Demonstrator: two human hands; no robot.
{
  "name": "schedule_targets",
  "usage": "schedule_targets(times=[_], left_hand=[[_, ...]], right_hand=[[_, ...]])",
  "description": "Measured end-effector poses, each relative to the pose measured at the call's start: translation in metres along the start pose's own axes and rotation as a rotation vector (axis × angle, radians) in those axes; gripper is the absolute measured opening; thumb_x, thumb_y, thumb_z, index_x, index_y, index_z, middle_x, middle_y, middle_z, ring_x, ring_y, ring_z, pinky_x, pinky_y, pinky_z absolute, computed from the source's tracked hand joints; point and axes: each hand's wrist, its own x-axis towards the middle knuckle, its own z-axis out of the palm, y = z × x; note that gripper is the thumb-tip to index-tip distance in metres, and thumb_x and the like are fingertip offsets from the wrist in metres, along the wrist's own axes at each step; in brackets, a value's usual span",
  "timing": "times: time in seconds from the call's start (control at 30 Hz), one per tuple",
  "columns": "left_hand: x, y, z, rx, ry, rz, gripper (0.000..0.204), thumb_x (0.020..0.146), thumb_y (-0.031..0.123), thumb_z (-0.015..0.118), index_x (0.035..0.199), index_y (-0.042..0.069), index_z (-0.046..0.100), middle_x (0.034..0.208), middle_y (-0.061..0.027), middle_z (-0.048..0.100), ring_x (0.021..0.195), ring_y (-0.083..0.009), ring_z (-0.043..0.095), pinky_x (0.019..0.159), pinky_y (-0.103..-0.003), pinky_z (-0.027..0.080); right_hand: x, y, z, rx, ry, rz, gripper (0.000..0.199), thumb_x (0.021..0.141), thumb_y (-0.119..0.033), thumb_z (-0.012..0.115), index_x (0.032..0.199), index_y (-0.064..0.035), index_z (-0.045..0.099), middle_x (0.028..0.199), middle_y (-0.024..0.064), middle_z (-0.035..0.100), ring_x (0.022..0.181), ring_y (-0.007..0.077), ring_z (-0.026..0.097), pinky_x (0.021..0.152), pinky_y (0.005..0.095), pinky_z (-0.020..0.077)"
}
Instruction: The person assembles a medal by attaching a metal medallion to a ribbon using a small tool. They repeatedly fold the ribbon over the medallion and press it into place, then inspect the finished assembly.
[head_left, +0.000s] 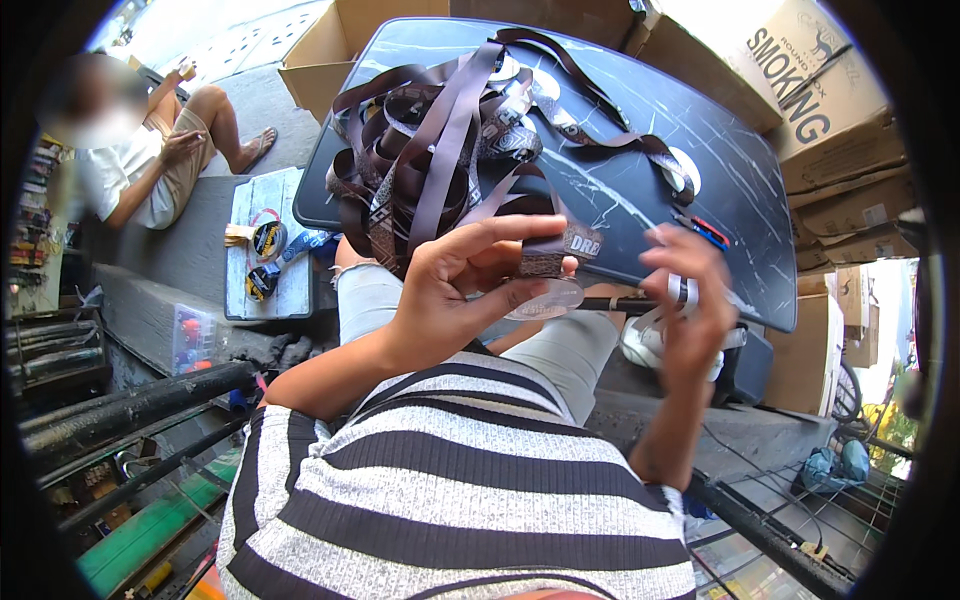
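Head view: left hand (pixel 450 275) holds white-lettered brown ribbon (pixel 543 261).

Ribbons (pixel 455 135): smooth cloth, soft satin sheen. Disc (pixel 550 300): clear plastic, glossy. Tabletop (pixel 720 130): smooth, glossy, marble-patterned. Boxes (pixel 850 105): matt brown cardboard. Shirt (pixel 450 465): ribbed knit cloth, matt. Trousers (pixel 368 305): matt cloth, frayed at tear. Pipe (pixel 140 407): black metal, scuffed. Bag (pixel 830 470): thin blue plastic, crinkled, shiny.
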Motion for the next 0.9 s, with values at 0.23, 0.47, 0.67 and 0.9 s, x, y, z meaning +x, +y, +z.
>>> schedule_targets(times=[0.23,0.47,0.67,0.9], left_hand=[[-0.006,0.003,0.003,0.060,-0.093,0.078,0.061,0.091,-0.007,0.067,0.147,0.002,0.045,0.125,-0.0176,0.067,0.111,-0.0239,0.069,0.097,-0.035,0.057],[-0.004,0.004,0.009,-0.123,-0.066,0.118,0.034,0.091,-0.011,0.063,0.124,-0.004,0.056,0.122,-0.0187,0.063,0.113,-0.0271,0.068,0.098,-0.037,0.058],[-0.003,0.005,0.009,-0.208,-0.041,0.093,0.028,0.093,-0.012,0.060,0.119,-0.004,0.056,0.113,-0.0158,0.065,0.114,-0.0290,0.068,0.098,-0.039,0.059],[-0.008,0.005,0.010,-0.171,0.020,0.034,0.022,0.093,-0.013,0.061,0.112,-0.004,0.056,0.108,-0.0139,0.065,0.107,-0.0236,0.069,0.095,-0.033,0.057]], right_hand=[[-0.016,0.105,-0.056,-0.541,-0.188,0.309,0.036,0.096,-0.006,0.062,0.132,-0.0034,0.061,0.127,0.0127,0.060,0.111,0.0292,0.062,0.096,0.0390,0.0486],[-0.007,0.087,-0.072,-0.429,-0.158,0.432,0.026,0.100,-0.002,0.055,0.126,0.0004,0.056,0.110,0.0119,0.055,0.090,0.0201,0.061,0.083,0.0335,0.0522],[-0.010,-0.018,-0.050,0.441,-0.157,0.500,0.032,0.103,-0.023,0.056,0.125,0.0003,0.053,0.104,0.0075,0.061,0.086,0.0102,0.058,0.072,0.0223,0.0455],[0.009,-0.059,-0.034,0.574,-0.627,0.550,0.050,0.109,-0.036,0.040,0.103,0.0053,0.067,0.096,0.0205,0.068,0.089,0.0310,0.066,0.083,0.0380,0.0495]])
